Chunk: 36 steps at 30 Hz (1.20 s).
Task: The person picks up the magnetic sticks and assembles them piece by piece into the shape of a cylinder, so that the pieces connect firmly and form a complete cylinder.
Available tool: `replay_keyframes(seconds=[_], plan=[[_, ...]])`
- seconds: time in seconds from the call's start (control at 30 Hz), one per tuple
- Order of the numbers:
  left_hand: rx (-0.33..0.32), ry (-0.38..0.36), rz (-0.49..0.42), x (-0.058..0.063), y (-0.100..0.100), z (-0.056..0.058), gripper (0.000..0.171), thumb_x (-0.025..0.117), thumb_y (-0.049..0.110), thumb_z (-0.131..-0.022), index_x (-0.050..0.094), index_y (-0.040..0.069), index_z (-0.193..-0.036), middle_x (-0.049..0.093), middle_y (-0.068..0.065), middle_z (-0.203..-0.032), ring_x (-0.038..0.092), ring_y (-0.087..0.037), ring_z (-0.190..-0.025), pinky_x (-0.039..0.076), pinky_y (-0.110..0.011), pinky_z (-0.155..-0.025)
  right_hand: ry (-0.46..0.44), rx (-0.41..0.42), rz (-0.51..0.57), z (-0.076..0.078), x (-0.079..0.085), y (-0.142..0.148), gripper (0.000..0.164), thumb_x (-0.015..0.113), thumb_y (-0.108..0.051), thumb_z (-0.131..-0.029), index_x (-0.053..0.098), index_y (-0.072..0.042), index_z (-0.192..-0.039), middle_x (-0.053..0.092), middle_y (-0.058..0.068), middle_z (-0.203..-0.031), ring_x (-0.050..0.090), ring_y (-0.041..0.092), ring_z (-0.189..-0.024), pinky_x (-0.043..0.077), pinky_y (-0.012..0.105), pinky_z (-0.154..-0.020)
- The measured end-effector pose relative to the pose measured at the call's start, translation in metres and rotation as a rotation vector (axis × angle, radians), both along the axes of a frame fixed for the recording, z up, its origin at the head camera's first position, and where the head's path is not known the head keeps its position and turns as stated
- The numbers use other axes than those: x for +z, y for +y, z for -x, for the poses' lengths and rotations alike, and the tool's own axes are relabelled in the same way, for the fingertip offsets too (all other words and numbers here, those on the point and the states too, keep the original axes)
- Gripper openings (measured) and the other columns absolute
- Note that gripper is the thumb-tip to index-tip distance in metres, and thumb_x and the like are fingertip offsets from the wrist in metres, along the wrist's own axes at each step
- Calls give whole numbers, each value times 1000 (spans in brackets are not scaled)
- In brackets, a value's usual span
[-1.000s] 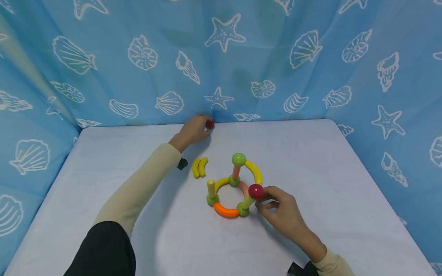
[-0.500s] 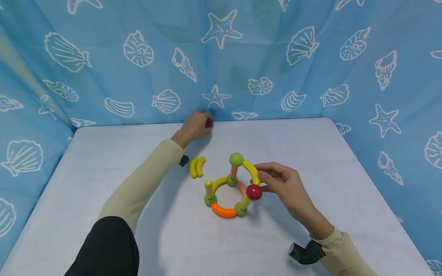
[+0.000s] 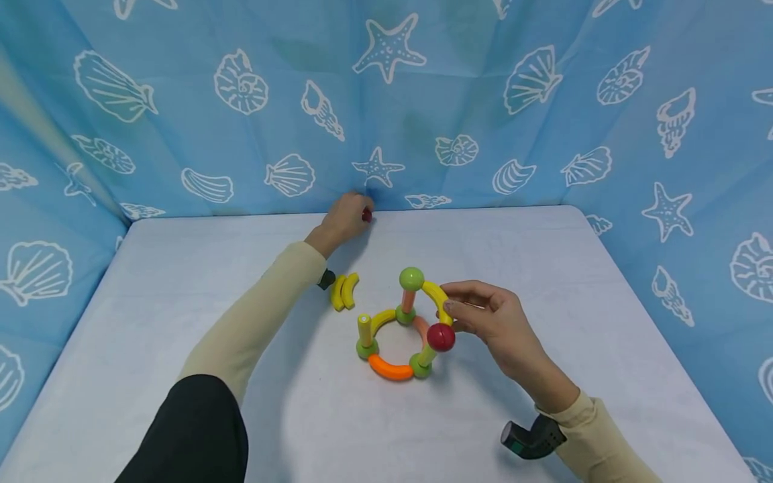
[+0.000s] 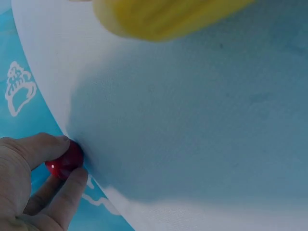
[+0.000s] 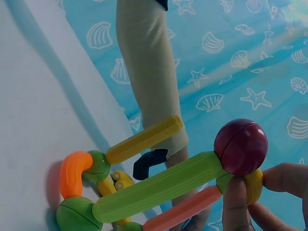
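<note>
At the table's far edge, my left hand [image 3: 345, 220] grips a loose red ball [image 4: 66, 161] between thumb and fingers. My right hand [image 3: 498, 325] pinches the upper yellow curved rod [image 3: 436, 298] of a toy built from rods and balls. That rod spans from a green ball [image 3: 411, 278] at the back to a red ball [image 5: 240, 147] on a light green upright rod [image 5: 159, 185]. A salmon upright [image 5: 185, 209] stands under the green ball; a yellow upright [image 3: 365, 329] on the left has a bare top. Curved rods, one orange [image 3: 391, 368], link the green base balls.
Two yellow curved rods [image 3: 343, 292] lie side by side on the white table [image 3: 229, 268], left of the toy and close to the left wrist's black camera [image 3: 327, 279]. A blue shell-print curtain [image 3: 272, 121] hangs along the table's back and sides.
My right hand has gone from the toy's red ball to the upper yellow curved rod. The left hand has turned a little over its loose red ball, covering more of it.
</note>
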<state>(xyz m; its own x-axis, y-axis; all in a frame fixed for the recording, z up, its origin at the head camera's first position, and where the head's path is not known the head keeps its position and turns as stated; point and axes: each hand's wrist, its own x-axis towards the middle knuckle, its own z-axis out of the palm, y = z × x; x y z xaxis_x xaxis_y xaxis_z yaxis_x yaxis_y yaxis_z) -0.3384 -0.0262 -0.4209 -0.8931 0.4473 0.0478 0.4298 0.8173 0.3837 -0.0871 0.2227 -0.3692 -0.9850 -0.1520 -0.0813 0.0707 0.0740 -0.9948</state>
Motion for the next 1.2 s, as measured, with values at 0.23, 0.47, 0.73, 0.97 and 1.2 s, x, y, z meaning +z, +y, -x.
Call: replay_keyframes(seconds=[0.23,0.47,0.73,0.97,1.2], plan=[[4,-37,-18,4,-6,-1,27,67,1,-91,70,1,-118,63,-14,-116,52,-27,-104,50,-36,-92,-24,7,30,3,5,-3,35,69,-12,-95,62,4,-126,64,17,-107,69,27,-91,59,35,-82],[-8,-39,-47,13,-15,-8,30,69,1,-90,69,1,-120,63,-14,-119,53,-28,-108,49,-37,-95,-37,-6,38,3,8,-4,36,68,-11,-95,61,5,-126,64,16,-107,69,26,-91,59,34,-82],[-12,-46,-77,19,-27,-21,31,72,3,-89,69,1,-119,62,-14,-117,53,-29,-106,51,-39,-93,-33,-9,49,2,7,-3,35,69,-12,-95,63,4,-125,64,15,-106,69,24,-91,59,34,-81],[16,-36,-131,18,-45,-41,31,74,3,-88,70,1,-118,62,-14,-116,53,-29,-105,52,-39,-90,-41,-2,84,1,3,-1,35,69,-11,-95,62,6,-125,62,15,-105,69,24,-91,59,33,-81],[25,-19,-157,18,-63,-67,28,74,5,-88,70,2,-116,61,-13,-106,54,-29,-98,52,-37,-83,-41,1,83,1,2,0,35,69,-12,-95,62,5,-126,62,15,-107,69,24,-92,59,33,-82]])
